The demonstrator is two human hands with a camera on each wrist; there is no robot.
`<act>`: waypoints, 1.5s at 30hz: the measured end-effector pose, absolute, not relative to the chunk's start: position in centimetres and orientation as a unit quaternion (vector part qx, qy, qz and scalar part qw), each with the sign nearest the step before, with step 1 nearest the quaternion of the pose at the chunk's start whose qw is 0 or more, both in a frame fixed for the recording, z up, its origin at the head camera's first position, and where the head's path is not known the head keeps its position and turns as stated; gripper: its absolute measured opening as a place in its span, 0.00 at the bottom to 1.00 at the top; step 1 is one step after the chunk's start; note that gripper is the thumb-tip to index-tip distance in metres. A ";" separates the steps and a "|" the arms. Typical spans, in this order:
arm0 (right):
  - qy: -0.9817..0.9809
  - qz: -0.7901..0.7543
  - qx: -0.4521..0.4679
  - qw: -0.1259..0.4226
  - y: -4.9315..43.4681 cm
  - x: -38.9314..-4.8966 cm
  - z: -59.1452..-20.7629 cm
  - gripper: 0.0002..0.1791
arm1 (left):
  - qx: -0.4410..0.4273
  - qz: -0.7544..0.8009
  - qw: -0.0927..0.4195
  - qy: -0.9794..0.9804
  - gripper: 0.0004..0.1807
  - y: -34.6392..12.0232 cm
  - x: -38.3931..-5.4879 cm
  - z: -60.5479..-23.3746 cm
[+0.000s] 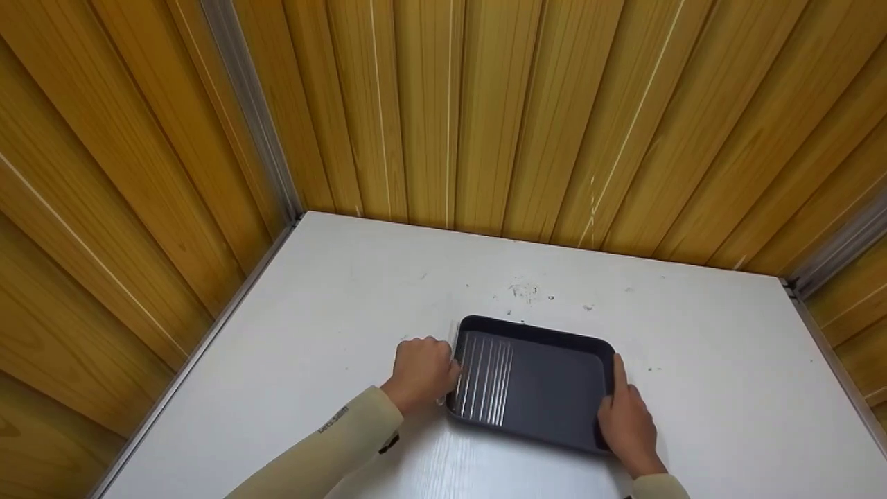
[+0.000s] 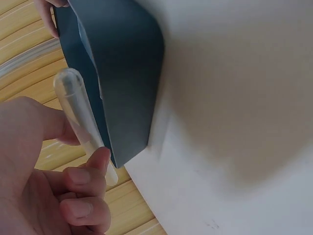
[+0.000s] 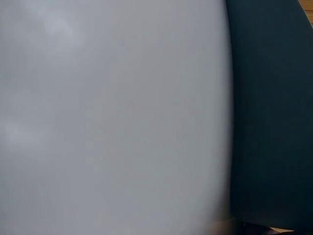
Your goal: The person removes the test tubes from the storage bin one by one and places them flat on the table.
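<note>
A dark baking tray (image 1: 554,388) sits on the white table. My right hand (image 1: 629,419) grips its right side, thumb at the rim and a finger along the outer edge. Just outside the tray's left rim is my left hand (image 1: 423,371), which pinches a clear, round-ended tube (image 2: 78,110) between thumb and fingers. In the left wrist view this tube stands tilted beside the tray wall (image 2: 129,83). Several shiny, clear rod-like pieces (image 1: 488,381) lie parallel in the left part of the tray. The right wrist view has only the tray's outer wall (image 3: 274,112) and the tabletop.
Wood-patterned panels (image 1: 485,104) close off the back and both sides of the white table (image 1: 332,291). Grey metal posts (image 1: 256,90) stand at the rear corners. Small dark marks (image 1: 524,291) dot the surface behind the tray.
</note>
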State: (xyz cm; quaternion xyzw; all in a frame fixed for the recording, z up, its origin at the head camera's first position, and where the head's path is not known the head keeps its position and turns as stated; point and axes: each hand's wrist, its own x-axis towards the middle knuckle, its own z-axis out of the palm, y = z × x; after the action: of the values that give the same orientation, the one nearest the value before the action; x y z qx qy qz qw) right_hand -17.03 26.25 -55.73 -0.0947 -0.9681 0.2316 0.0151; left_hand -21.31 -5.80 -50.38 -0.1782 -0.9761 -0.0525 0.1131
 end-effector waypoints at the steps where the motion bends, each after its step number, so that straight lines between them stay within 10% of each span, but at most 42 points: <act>1: -0.968 0.232 -0.095 0.015 26.3 -17.0 -55.7 0.38 | -0.174 -0.052 0.107 -0.977 0.18 -5.9 -21.3 -50.4; 45: -0.964 0.246 -0.102 0.021 26.1 -17.0 -55.7 0.39 | -0.138 -0.068 0.073 -0.985 0.16 -7.3 -22.4 -54.0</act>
State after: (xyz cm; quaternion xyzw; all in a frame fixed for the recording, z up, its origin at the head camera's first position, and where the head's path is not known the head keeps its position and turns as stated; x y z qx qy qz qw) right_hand -16.99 26.09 -55.68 -0.1025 -0.9636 0.2461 0.0208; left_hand -22.40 -7.34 -54.04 -0.1377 -0.9855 -0.0676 0.0726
